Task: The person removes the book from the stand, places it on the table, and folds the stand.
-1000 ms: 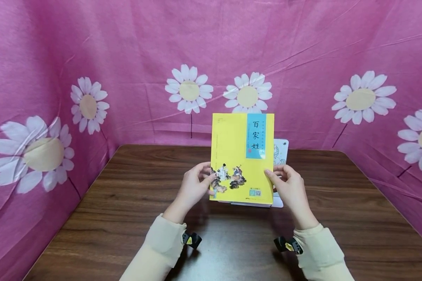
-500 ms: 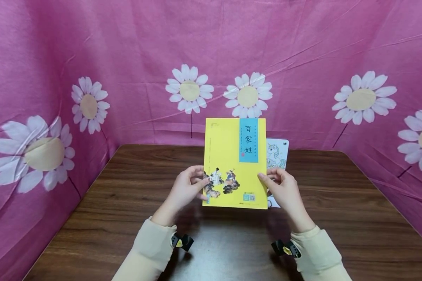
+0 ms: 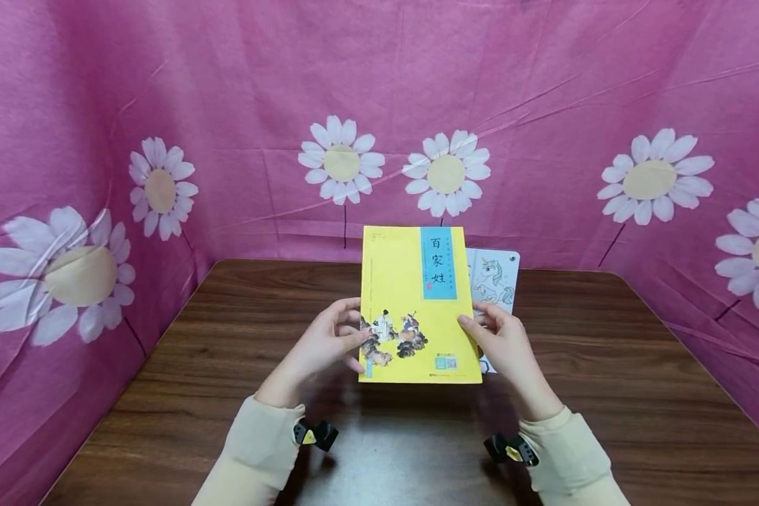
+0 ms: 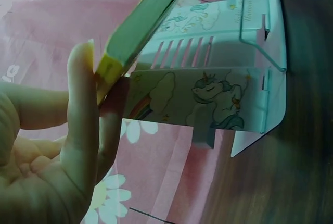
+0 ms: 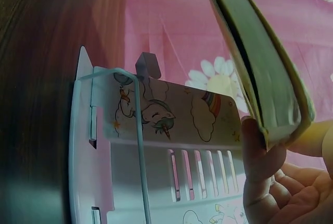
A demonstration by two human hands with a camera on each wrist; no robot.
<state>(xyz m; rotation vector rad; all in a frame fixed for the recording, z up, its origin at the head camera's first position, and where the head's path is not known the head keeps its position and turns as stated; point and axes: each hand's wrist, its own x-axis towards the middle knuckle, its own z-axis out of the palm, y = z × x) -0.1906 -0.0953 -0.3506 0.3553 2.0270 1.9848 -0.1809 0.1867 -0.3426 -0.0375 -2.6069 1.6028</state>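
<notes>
A yellow book (image 3: pixel 405 281) with a blue title strip is held upright, cover facing me, above the table. My left hand (image 3: pixel 319 346) pinches its left edge low down, thumb on the cover. On the opposite edge my right hand (image 3: pixel 504 343) grips it the same way, with fingers behind. Directly behind the book stands a white bookstand (image 3: pixel 495 277) with unicorn drawings, mostly hidden in the head view. Both wrist views show its slotted back panel (image 4: pixel 179 52) and a bent wire holder (image 5: pixel 139 130) at its foot, apart from the book (image 5: pixel 260 62).
The dark wood table (image 3: pixel 228 422) carries the bookstand near its far side. A pink curtain (image 3: pixel 240 91) with white daisies encloses the back and sides. Black wrist cameras (image 3: pixel 316 436) are strapped to both sleeves.
Both hands have carried the book left and slightly down, away from in front of the bookstand. More of the stand's unicorn panel now shows to the right of the book.
</notes>
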